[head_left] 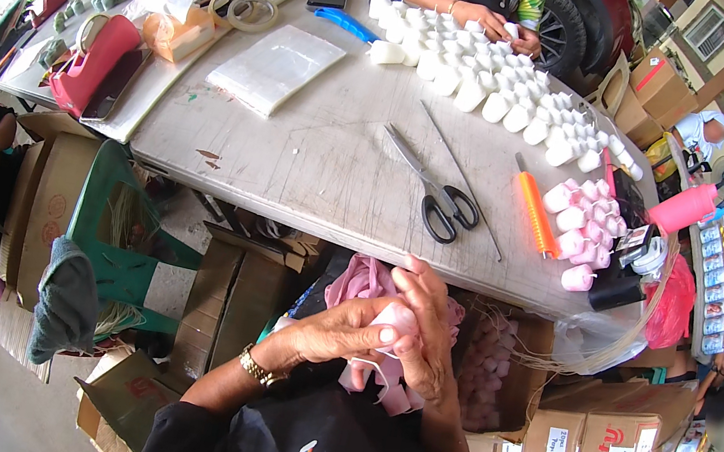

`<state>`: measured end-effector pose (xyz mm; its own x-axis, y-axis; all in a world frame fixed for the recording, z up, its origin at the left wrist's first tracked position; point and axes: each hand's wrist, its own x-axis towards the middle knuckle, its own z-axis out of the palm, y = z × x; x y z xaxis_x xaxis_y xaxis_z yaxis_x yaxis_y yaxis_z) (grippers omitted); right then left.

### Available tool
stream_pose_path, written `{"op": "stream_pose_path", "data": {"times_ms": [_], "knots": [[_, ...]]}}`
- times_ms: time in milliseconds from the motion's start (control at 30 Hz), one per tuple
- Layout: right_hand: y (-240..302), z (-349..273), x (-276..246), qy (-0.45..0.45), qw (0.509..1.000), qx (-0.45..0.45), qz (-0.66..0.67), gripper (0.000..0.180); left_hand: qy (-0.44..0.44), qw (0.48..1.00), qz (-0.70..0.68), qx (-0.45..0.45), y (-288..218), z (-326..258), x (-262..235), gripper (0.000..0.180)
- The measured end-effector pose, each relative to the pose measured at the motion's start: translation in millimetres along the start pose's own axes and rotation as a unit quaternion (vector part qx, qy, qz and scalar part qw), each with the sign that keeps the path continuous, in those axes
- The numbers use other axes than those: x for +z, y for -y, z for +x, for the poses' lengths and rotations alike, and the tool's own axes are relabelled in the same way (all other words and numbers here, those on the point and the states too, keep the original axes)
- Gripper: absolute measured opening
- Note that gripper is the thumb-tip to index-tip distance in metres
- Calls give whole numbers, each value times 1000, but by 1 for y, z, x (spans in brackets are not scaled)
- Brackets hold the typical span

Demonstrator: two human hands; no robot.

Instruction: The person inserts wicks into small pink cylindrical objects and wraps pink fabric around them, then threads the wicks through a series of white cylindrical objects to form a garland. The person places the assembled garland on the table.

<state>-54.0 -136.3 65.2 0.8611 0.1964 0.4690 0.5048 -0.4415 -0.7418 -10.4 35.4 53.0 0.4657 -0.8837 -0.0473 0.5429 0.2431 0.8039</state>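
Above my lap, a small pale pink candle (399, 317) is held between my two hands. My left hand (341, 331) pinches it with thumb and fingers from the left. My right hand (425, 334) curves round its right side, the fingers pointing up toward the table edge; part of the candle is hidden by the hands. Beneath them, pink strips (359, 282) lie bunched in my lap. On the table ahead rest black-handled scissors (432, 185), partly spread, and a thin metal rod (462, 181). Several pink candles (582, 216) stand together at the right beside an orange cutter (536, 208).
Rows of white candles (473, 91) cover the far right of the table (295, 166); another person's hands (494, 27) work behind them. Clear plastic sheets (275, 70) and a pink tape dispenser (95, 63) lie left. A carton (512, 388) of pink candles stands right of my lap, a green chair (117, 212) left.
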Motion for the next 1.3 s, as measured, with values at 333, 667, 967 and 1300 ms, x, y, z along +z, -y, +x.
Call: {"op": "stream_pose_path", "data": {"times_ms": [333, 667, 967, 1300], "knots": [[39, -9, 33, -61, 882, 263, 387, 37, -210, 891, 18, 401, -23, -4, 30, 57], [32, 4, 49, -97, 938, 194, 270, 36, -342, 835, 72, 424, -6, 25, 27, 65], [21, -11, 24, -20, 936, 288, 203, 3, -324, 863, -185, 341, -29, 4, 12, 62], [22, 0, 45, -98, 914, 277, 278, 20, -297, 875, -68, 377, 6, 22, 12, 61]]}}
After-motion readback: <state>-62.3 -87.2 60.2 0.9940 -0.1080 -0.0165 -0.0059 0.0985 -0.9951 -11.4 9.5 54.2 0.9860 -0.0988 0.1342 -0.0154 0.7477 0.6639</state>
